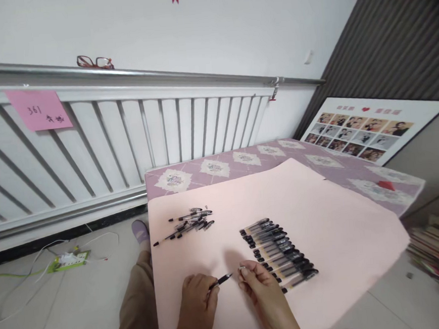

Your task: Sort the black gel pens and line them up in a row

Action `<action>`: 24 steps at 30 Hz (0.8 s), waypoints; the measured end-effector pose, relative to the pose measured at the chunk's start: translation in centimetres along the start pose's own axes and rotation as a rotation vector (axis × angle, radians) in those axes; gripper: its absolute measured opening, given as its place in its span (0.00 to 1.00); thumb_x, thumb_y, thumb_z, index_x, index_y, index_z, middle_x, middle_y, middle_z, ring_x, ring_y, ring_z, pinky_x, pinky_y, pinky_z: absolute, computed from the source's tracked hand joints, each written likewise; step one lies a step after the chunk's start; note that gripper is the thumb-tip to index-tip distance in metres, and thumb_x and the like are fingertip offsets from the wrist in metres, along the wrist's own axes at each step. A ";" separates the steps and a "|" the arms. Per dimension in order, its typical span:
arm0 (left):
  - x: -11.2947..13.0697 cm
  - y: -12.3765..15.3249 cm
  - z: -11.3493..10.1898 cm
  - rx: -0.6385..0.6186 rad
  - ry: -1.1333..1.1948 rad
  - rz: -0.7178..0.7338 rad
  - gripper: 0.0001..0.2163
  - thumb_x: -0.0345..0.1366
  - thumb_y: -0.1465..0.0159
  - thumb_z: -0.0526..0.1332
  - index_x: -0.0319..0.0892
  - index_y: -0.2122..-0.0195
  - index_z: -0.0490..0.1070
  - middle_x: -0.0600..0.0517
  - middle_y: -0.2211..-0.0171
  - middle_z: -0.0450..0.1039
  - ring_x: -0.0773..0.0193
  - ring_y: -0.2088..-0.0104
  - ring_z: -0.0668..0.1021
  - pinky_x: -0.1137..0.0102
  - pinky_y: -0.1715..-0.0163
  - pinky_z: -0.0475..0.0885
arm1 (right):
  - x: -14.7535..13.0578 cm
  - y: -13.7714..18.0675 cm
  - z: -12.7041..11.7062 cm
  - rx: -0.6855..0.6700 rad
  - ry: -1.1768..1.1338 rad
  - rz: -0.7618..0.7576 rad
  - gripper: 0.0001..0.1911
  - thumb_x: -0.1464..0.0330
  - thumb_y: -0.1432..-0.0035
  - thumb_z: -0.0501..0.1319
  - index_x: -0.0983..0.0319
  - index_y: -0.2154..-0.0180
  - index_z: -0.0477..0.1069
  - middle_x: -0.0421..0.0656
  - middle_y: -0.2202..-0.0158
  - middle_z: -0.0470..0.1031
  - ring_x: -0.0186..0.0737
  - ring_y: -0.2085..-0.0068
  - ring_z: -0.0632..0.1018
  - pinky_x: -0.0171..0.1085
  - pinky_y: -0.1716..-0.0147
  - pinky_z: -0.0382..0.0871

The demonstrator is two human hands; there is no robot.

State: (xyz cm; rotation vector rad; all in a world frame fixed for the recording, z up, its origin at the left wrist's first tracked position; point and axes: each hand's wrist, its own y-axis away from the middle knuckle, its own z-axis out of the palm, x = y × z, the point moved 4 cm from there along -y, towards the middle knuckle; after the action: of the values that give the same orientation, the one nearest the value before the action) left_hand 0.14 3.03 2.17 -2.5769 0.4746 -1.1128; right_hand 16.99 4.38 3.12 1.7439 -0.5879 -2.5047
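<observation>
Pink-covered surface (334,221): left hand (196,297) grips a gel pen (223,279), likely leaving its tip accessible; right hand (262,287) pinches a tiny part (243,267). Beyond, loose pens (193,220) lie at eleven o'clock, aligned pens (284,248) at two.

A plain white wall (231,21) fills the top of the frame, above a white slatted radiator (137,130) at left. Dark grey ribbed panelling (395,29) covers the upper right; pale grey floor tiles (74,307) show at lower left, a purple-and-white floral tablecloth (215,168) mid-frame.
</observation>
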 end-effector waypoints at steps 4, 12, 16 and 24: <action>-0.1 0.1 0.2 -0.004 -0.017 0.012 0.06 0.30 0.38 0.53 0.44 0.65 0.69 0.52 0.70 0.72 0.61 0.67 0.74 0.62 0.61 0.66 | 0.1 0.4 0.6 -0.034 0.066 -0.034 0.15 0.59 0.60 0.69 0.59 0.71 0.72 0.36 0.76 0.70 0.33 0.72 0.71 0.32 0.72 0.67; 0.2 0.0 0.0 -0.015 -0.004 0.023 0.07 0.31 0.37 0.52 0.44 0.65 0.69 0.51 0.70 0.73 0.60 0.67 0.74 0.62 0.61 0.67 | -0.3 0.5 0.9 -0.061 0.182 -0.112 0.14 0.58 0.59 0.67 0.60 0.71 0.72 0.37 0.77 0.69 0.33 0.75 0.69 0.33 0.73 0.65; 0.2 -0.1 -0.1 -0.009 0.009 0.012 0.07 0.31 0.38 0.53 0.44 0.65 0.70 0.52 0.70 0.73 0.61 0.67 0.74 0.62 0.61 0.66 | -0.2 0.3 0.8 -0.067 0.228 -0.121 0.15 0.57 0.59 0.67 0.60 0.71 0.72 0.36 0.78 0.68 0.33 0.76 0.68 0.33 0.73 0.63; 0.1 0.0 -0.1 -0.001 0.010 0.024 0.06 0.29 0.39 0.54 0.45 0.66 0.69 0.53 0.70 0.73 0.62 0.67 0.74 0.62 0.60 0.65 | 0.3 0.3 1.4 -0.143 0.280 -0.101 0.14 0.58 0.56 0.66 0.60 0.71 0.71 0.35 0.79 0.66 0.33 0.76 0.66 0.33 0.73 0.61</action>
State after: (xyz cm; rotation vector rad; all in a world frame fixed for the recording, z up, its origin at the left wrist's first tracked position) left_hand 0.13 2.98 2.28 -2.5612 0.5078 -1.1176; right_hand 15.54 4.46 3.32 2.0622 -0.3017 -2.2363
